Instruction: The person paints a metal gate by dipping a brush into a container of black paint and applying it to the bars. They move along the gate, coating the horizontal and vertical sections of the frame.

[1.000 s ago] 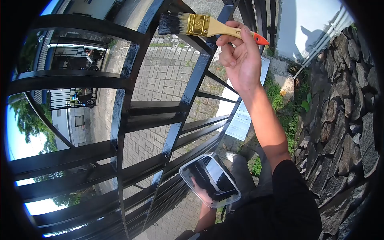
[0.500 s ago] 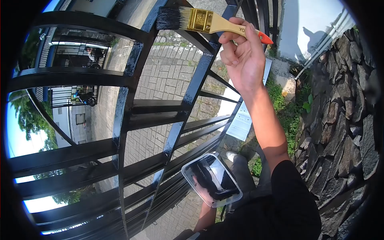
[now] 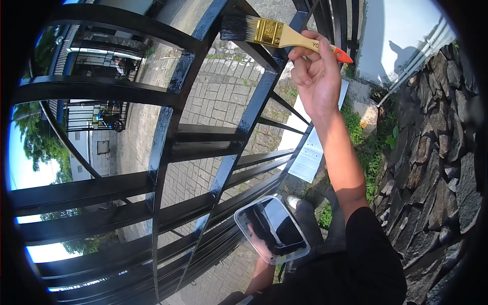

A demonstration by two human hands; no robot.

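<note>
My right hand (image 3: 320, 76) pinches the wooden handle of a flat paintbrush (image 3: 292, 38) with a gold ferrule and an orange handle tip. Black paint coats the bristles, which are up against a bar near the top of the black metal fence (image 3: 201, 38). Lower down, my left hand (image 3: 259, 239) supports a clear plastic container (image 3: 304, 252) from beneath, its fingers showing through the wall. Inside lies glossy black paint (image 3: 277, 223). Wet-looking shine marks several of the fence bars.
A rough stone wall (image 3: 427, 168) rises on the right beside green plants (image 3: 356, 127). White sheets (image 3: 307, 157) lie on the ground by the fence foot. Beyond the bars are brick paving (image 3: 216, 91) and, farther off, a person (image 3: 119, 65) by another gate.
The brush and my right hand have shifted slightly right and down in view, and the fence has shifted right too. Both hands keep their hold.
</note>
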